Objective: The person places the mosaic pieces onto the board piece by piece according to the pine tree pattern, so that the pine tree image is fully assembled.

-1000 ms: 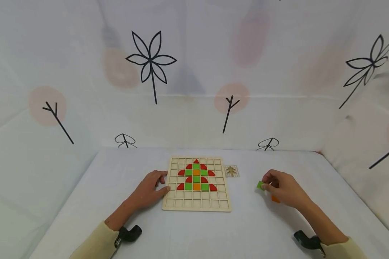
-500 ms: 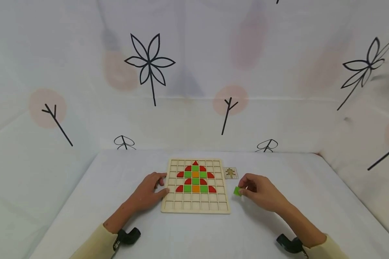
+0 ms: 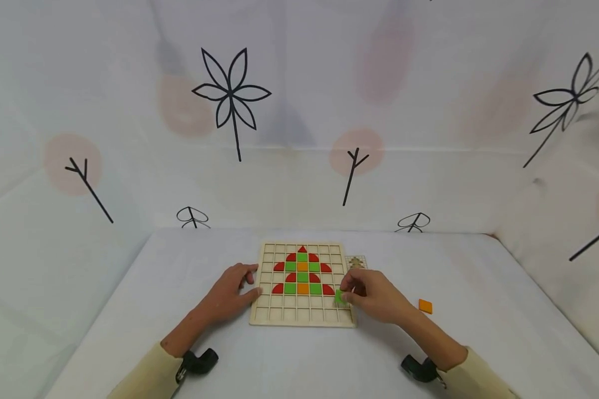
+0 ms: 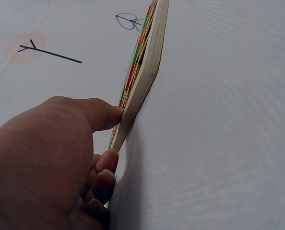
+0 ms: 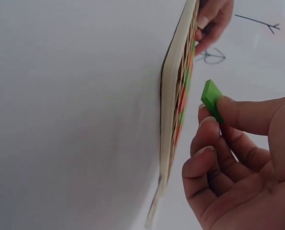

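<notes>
A square wooden grid board (image 3: 301, 316) lies on the white table, with red, green and orange pieces set in a tree pattern. At its left edge, my left hand (image 3: 232, 293) holds it, the thumb on the rim and the curled fingers against the side. My right hand (image 3: 374, 296) pinches a green square tile (image 5: 210, 98) between thumb and fingertips, above the board's right edge. The right wrist view shows this tile tilted and apart from the board. Behind my right hand, a small tree pattern card (image 3: 356, 261) is partly hidden.
One loose orange square tile (image 3: 425, 306) lies on the table to the right, near my right forearm. A white cloth (image 3: 289, 188) with line-drawn plants stands behind the table and along its sides.
My right hand has carried the green tile leftward from the table's right side to the board's right edge, uncovering the orange tile. My left hand has stayed at the board.
</notes>
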Action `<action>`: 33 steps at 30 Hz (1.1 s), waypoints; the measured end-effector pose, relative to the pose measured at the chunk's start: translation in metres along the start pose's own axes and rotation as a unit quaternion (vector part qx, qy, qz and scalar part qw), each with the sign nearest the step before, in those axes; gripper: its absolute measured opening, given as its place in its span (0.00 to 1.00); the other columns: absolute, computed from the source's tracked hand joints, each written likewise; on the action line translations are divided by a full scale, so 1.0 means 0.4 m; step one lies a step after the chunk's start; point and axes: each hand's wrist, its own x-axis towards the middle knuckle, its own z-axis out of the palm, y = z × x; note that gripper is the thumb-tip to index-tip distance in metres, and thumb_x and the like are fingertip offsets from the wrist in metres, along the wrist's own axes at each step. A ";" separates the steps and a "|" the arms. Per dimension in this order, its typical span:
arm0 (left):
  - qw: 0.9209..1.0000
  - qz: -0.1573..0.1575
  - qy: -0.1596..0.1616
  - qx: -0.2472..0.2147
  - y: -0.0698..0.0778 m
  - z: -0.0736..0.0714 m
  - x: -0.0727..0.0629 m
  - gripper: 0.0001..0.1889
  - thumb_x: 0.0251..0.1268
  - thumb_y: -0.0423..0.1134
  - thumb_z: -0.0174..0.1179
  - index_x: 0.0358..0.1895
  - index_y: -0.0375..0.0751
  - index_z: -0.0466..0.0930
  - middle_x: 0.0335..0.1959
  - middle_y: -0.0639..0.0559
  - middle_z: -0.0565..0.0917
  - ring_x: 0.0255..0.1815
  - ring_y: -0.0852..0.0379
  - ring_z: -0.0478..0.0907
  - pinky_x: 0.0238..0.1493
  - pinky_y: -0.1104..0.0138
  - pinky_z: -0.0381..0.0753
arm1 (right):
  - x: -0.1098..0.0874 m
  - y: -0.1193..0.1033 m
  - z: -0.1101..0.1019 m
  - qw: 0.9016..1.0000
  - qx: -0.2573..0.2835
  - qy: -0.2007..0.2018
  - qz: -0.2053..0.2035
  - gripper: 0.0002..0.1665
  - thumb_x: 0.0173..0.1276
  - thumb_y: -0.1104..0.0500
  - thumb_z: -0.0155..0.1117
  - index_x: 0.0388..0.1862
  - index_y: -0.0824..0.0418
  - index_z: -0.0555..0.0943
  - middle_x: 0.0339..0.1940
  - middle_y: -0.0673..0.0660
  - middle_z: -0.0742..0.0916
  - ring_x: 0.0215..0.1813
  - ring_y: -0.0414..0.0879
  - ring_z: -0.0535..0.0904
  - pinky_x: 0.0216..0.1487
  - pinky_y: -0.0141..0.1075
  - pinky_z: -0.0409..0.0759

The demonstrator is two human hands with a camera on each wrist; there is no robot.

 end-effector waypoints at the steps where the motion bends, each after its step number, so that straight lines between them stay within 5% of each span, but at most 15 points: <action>1: 1.000 0.000 0.000 0.000 0.000 0.000 0.000 0.32 0.73 0.44 0.69 0.76 0.37 0.72 0.44 0.59 0.74 0.46 0.59 0.69 0.48 0.63 0.70 | 0.005 -0.004 0.006 1.000 -0.001 -0.002 0.000 0.07 0.70 0.64 0.73 0.41 0.54 0.82 0.35 0.46 0.84 0.36 0.43 0.78 0.36 0.32 0.77; 33: 1.000 0.001 0.006 0.001 -0.004 0.002 0.001 0.31 0.73 0.44 0.69 0.75 0.37 0.73 0.43 0.60 0.75 0.45 0.59 0.69 0.47 0.63 0.70 | 0.119 -0.100 0.134 0.998 -0.036 -0.017 -0.040 0.08 0.68 0.63 0.77 0.37 0.55 0.84 0.30 0.43 0.83 0.32 0.41 0.77 0.34 0.33 0.77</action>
